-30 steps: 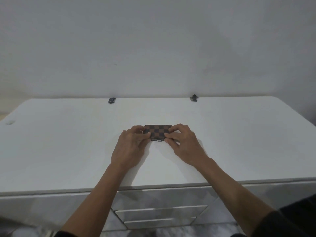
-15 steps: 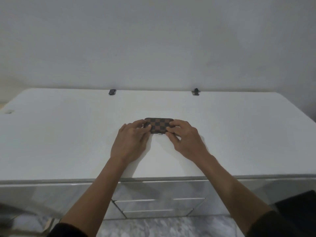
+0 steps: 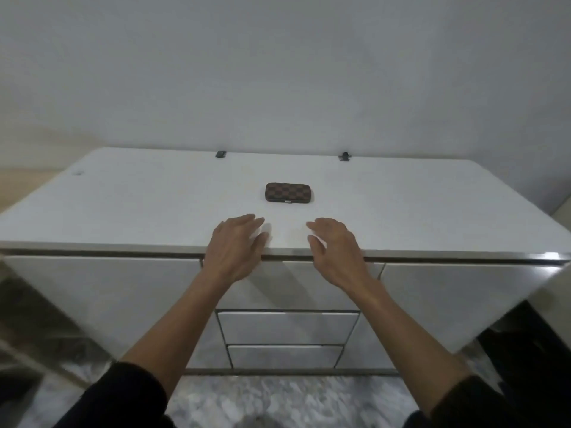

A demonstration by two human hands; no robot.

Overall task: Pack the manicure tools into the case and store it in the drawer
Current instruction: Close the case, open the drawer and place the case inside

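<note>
Both hands have released the case and drawn back toward the front edge of the cabinet top; half a second ago they were pressed against the case ends. The left hand (image 3: 236,247) now hovers over the front edge with fingers spread and holding nothing. The case (image 3: 288,191), checkered brown and closed, lies flat on the cabinet top (image 3: 123,211), well beyond both hands and untouched. The right hand (image 3: 335,251) mirrors the left, fingers loosely open and empty, over the same edge.

Judgement: packing appears complete, since no loose tools are visible, and the remaining step is storage. The hands sit directly above the top drawer (image 3: 289,285), which is shut, so opening it is likely the step in hand.

Other items, left to right: a small round mark (image 3: 78,173) near the far left corner, a small dark fitting (image 3: 220,154) and a second one (image 3: 344,156) along the rear edge. Two lower drawers (image 3: 287,327) are also shut. Nothing obstructs the drawer front.
</note>
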